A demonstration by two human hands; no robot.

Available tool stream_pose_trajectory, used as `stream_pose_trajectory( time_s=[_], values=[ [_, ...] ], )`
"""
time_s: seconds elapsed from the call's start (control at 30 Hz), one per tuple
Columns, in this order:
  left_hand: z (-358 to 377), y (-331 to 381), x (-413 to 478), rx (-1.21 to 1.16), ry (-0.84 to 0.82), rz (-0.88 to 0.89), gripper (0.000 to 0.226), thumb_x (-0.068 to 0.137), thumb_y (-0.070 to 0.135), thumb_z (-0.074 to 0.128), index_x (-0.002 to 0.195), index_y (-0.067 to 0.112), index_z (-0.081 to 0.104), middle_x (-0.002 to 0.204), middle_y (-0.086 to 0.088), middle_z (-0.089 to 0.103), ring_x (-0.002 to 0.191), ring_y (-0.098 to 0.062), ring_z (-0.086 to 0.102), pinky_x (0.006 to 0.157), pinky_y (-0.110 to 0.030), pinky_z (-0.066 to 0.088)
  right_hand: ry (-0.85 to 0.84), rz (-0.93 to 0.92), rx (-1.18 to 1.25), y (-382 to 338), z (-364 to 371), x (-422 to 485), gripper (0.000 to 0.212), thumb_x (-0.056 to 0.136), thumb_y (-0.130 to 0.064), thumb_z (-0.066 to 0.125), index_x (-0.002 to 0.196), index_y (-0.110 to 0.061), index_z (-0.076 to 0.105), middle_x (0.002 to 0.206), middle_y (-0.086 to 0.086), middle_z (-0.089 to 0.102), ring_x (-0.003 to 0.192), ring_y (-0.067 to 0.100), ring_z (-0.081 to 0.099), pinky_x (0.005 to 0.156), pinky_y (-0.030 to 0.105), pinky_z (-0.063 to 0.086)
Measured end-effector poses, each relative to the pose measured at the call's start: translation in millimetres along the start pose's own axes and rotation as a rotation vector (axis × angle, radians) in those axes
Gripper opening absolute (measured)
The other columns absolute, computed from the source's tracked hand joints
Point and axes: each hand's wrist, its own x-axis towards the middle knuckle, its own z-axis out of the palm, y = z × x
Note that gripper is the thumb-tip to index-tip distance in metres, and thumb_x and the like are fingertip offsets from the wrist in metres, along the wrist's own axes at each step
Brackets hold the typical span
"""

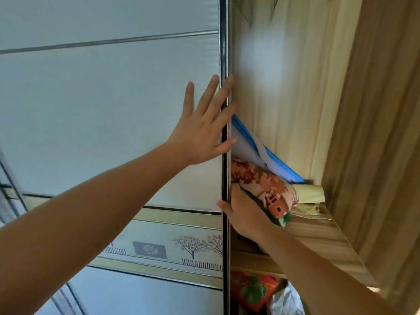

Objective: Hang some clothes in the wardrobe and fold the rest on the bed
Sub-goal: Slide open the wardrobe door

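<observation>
The wardrobe's pale sliding door [109, 105] fills the left, its dark metal edge [225, 155] running vertically down the middle. My left hand [202, 130] lies flat on the door with spread fingers, fingertips reaching over the edge. My right hand [243, 212] grips the door edge lower down, thumb in front, fingers behind it. To the right the wardrobe is a little open, showing a wooden shelf [318, 233] with a rolled red patterned blanket [263, 185] and a blue-and-white folded item [256, 146] above it.
A beige curtain [375, 133] hangs at the far right beside the wardrobe's wooden side panel [284, 87]. Below the shelf sit a red bag with a green print [252, 289] and a silvery bag [284, 301]. A tree-print band [172, 246] crosses the door.
</observation>
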Motion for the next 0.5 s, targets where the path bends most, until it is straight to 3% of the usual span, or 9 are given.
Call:
stream_pose_trajectory(
  time_s=[0.13, 0.3, 0.43, 0.5],
  values=[
    [4.3, -30.3, -28.4, 0.016, -0.037, -0.051, 0.086, 0.096, 0.065, 0.041, 0.160, 0.012, 0.020, 0.165, -0.024, 0.009, 0.153, -0.041, 0.005, 0.112, -0.073, 0.013, 0.041, -0.127, -0.268, -30.3, 15.3, 19.7, 0.057, 0.096, -0.070, 0.033, 0.121, -0.021, 0.050, 0.105, -0.001, 0.066, 0.087, 0.017, 0.063, 0.081, 0.035, 0.055],
    [9.3, -68.6, -60.2, 0.034, -0.085, -0.108, 0.087, 0.095, 0.056, 0.049, 0.160, 0.009, 0.018, 0.165, -0.024, 0.008, 0.154, -0.040, 0.003, 0.115, -0.071, 0.011, -0.016, -0.246, -0.223, -65.7, 34.0, 46.7, 0.050, 0.096, -0.066, 0.044, 0.117, -0.021, 0.049, 0.094, -0.005, 0.063, 0.073, 0.011, 0.055, 0.063, 0.028, 0.045],
    [12.0, -92.2, -78.9, 0.022, -0.105, -0.105, 0.082, 0.097, 0.055, 0.048, 0.160, 0.010, 0.018, 0.164, -0.026, 0.010, 0.154, -0.042, 0.004, 0.116, -0.070, 0.011, -0.117, -0.303, -0.165, -79.9, 49.7, 64.0, 0.053, 0.097, -0.066, 0.041, 0.120, -0.018, 0.043, 0.098, 0.000, 0.068, 0.083, 0.020, 0.066, 0.072, 0.039, 0.057],
    [14.6, -98.5, -83.1, 0.031, -0.104, -0.105, 0.080, 0.097, 0.054, 0.047, 0.159, 0.010, 0.021, 0.164, -0.028, 0.011, 0.153, -0.043, 0.005, 0.115, -0.071, 0.011, -0.122, -0.331, -0.176, -81.7, 56.9, 70.8, 0.055, 0.095, -0.070, 0.037, 0.116, -0.020, 0.042, 0.092, -0.002, 0.068, 0.079, 0.019, 0.066, 0.069, 0.039, 0.058]
  ],
)
